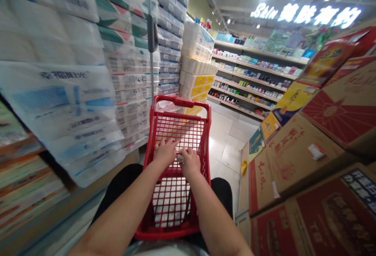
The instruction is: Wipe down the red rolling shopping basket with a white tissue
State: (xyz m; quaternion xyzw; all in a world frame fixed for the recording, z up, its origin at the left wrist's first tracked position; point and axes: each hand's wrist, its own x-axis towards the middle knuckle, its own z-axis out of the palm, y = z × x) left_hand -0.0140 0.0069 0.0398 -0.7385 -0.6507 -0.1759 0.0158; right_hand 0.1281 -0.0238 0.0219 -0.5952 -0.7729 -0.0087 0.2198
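A red plastic shopping basket (208,146) with grid walls and a raised handle stands between my knees. My left hand (165,152) is over the basket's middle, palm down, with its fingers apart and no object visible in them. Close beside it, my right hand (190,161) has its fingers curled at a small pale thing (180,158), which is too blurred to name. Whether either hand touches the basket's grid, I cannot tell.
Stacked paper packs (88,103) rise along the left, behind a thin metal pole (152,71). Cardboard cartons (293,162) are piled on the right. A tiled aisle (225,138) leads to shelves of small boxed goods (249,71) at the back.
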